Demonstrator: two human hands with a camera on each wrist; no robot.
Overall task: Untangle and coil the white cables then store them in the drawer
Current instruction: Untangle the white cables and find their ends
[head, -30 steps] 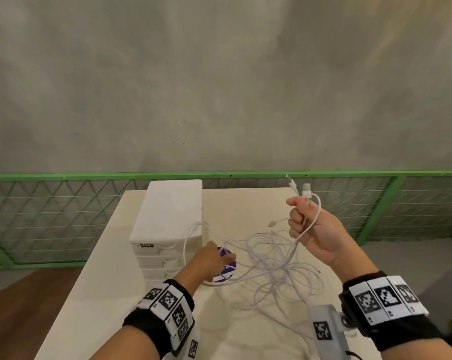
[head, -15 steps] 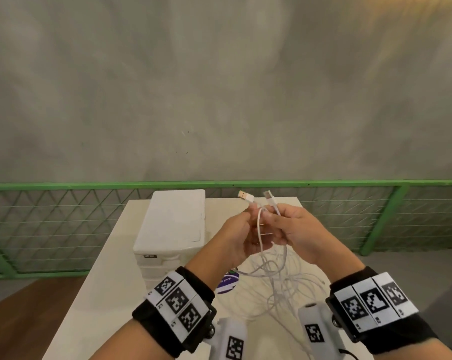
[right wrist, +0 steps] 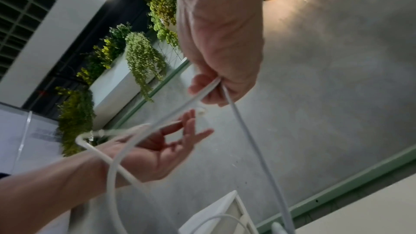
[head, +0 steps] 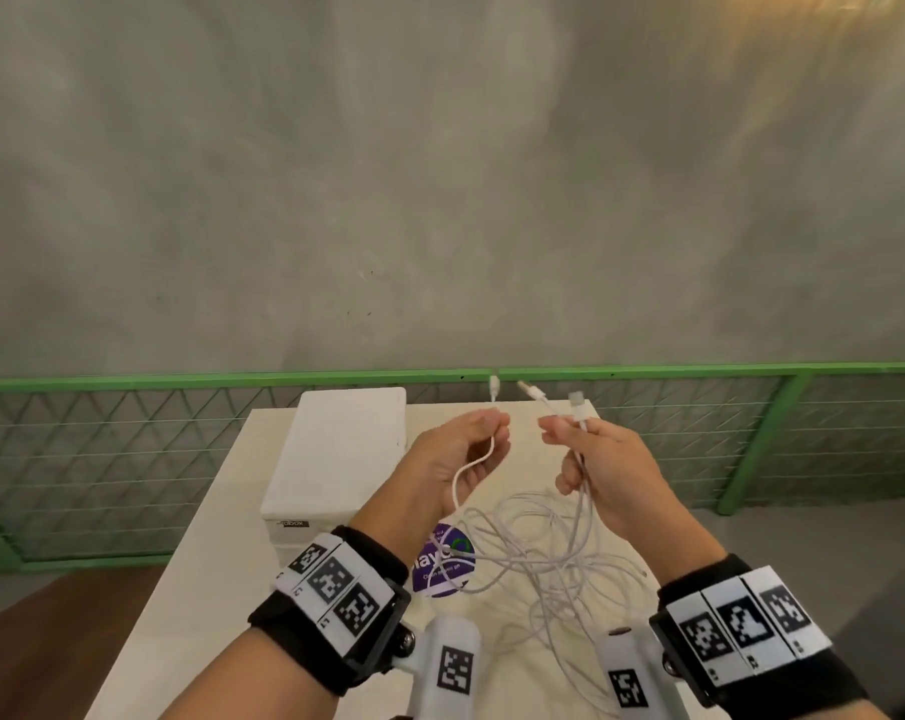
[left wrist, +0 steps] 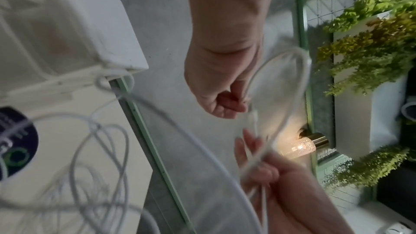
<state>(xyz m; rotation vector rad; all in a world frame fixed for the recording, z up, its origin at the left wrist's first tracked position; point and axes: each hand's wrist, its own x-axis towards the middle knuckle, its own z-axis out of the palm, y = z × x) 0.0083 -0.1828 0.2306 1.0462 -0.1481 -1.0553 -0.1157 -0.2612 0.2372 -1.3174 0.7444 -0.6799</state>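
While your left hand (head: 466,454) pinches one cable end and your right hand (head: 603,470) grips two others, the white cables (head: 538,553) hang tangled onto the table (head: 221,537), beside the drawer unit (head: 336,459).

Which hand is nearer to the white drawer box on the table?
The left. The left hand is raised just right of the drawer box, pinching one cable end. The right hand is farther right, holding two cable ends.

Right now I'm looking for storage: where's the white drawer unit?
In the head view, the white drawer unit stands on the table's left side, just left of the left hand.
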